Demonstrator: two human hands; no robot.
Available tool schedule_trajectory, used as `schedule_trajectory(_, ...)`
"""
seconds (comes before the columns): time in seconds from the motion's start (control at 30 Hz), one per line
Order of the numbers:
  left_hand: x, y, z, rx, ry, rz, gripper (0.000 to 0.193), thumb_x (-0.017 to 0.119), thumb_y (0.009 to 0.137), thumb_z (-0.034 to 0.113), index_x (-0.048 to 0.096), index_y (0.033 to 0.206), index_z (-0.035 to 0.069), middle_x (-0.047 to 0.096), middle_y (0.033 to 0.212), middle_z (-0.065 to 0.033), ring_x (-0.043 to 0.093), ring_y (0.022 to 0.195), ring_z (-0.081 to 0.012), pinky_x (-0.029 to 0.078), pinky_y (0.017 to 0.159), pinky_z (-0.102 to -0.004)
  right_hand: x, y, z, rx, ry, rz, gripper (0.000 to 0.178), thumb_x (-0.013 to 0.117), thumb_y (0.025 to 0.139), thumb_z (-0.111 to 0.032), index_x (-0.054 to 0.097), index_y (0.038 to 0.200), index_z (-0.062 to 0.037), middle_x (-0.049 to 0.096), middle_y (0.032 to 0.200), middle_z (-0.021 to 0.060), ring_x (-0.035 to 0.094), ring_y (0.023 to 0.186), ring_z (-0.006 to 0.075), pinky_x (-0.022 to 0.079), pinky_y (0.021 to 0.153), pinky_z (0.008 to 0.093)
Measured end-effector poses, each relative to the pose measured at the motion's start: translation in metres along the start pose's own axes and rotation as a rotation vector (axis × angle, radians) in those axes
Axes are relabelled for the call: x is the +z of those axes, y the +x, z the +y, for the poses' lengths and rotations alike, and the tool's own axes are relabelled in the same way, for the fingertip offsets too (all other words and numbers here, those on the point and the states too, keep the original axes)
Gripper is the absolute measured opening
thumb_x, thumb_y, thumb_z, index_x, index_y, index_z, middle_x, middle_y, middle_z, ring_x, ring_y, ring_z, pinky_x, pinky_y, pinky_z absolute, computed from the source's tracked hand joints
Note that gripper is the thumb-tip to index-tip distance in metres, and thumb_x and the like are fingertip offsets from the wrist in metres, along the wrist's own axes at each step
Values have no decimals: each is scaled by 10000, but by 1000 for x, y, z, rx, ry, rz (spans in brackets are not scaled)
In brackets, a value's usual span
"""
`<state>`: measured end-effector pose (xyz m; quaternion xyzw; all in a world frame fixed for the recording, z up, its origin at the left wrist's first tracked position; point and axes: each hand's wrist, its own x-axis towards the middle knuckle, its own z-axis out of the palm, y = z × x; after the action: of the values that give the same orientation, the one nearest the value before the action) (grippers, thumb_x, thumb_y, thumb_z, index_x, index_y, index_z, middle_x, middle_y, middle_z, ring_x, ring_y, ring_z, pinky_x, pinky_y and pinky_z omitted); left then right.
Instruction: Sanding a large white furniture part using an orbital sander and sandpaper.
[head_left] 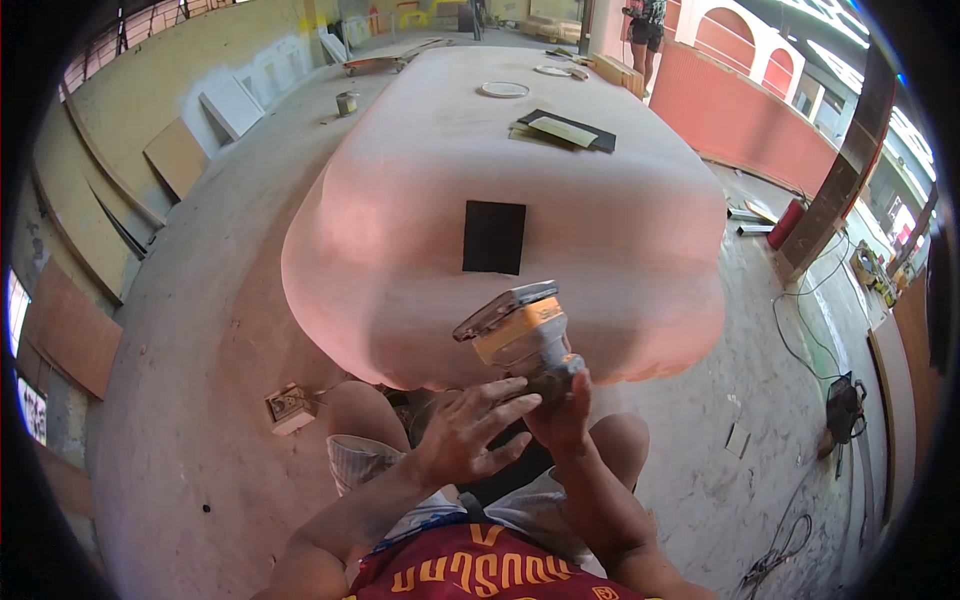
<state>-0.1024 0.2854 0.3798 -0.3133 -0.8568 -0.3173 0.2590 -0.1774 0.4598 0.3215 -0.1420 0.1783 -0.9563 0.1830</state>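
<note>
Orange sander gripped by right hand, left hand open beside it, pink tabletop

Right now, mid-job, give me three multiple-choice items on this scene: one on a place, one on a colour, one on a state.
1. Where does the black rectangular sheet lie?
A. on the floor by the wall
B. on the pink tabletop, just beyond the sander
C. on the person's lap

2. What colour is the sander body?
A. orange-yellow with a grey top
B. all green
C. white

3. How are the hands set?
A. both flat on the table
B. right hand grips the sander's lower end, left hand open with fingers spread beside it
C. both hold the black sheet

Answers: 1 B, the sheet rests on the tabletop above the tool. 2 A, the casing shows orange-yellow under a grey plate. 3 B, the right hand wraps the tool while the left hand's fingers are spread.
</note>
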Motion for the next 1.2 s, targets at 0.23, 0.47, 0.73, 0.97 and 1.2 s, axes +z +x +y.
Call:
schedule_trajectory(0.23, -64, 53, -8, -123, 27, 202, 652, 810, 925, 212, 552, 1497, 35, 598, 1409, -220, 620, 1304, -372, 553, 1024, -493, -1, -12, -14, 74, 88, -123, 1014, 505, 920, -864, 495, 1521, -47, 682, 1332, 166, 712, 1046, 295, 517, 970, 533)
schedule_trajectory(0.47, -109, 114, -4, -80, 244, -686, 701, 729, 996, 386, 498, 1535, 3, 707, 1223, -189, 737, 1034, -347, 623, 857, -430, 2, -28, -27, 315, 73, 35, 1084, 393, 877, -964, 609, 1397, -38, 749, 1054, 178, 717, 799, 287, 554, 786, 474)
schedule_trajectory(0.73, -107, 93, 7, 5, 493, -1037, 657, 637, 1033, 485, 579, 1419, -44, 727, 1094, -177, 735, 1036, -318, 627, 827, -433, 2, -47, -22, 541, -204, 160, 1025, 460, 929, -866, 475, 1561, -60, 731, 1068, 131, 723, 731, 208, 574, 546, 325)
schedule_trajectory(0.97, -87, 67, 5, 116, 415, -1326, 530, 626, 1001, 521, 733, 944, 5, 748, 802, -166, 778, 772, -357, 629, 670, -461, 3, -54, -17, 752, -327, 151, 926, 485, 978, -778, 459, 1599, -92, 741, 1123, 102, 720, 795, 169, 580, 602, 304)
schedule_trajectory(1.2, -82, 33, -10, 75, 314, -1210, 601, 577, 1024, 553, 688, 896, -24, 734, 765, -198, 765, 695, -372, 625, 624, -473, 4, -57, -16, 885, -451, 344, 864, 509, 974, -788, 593, 1458, -78, 710, 1198, 140, 711, 973, 219, 603, 756, 371)
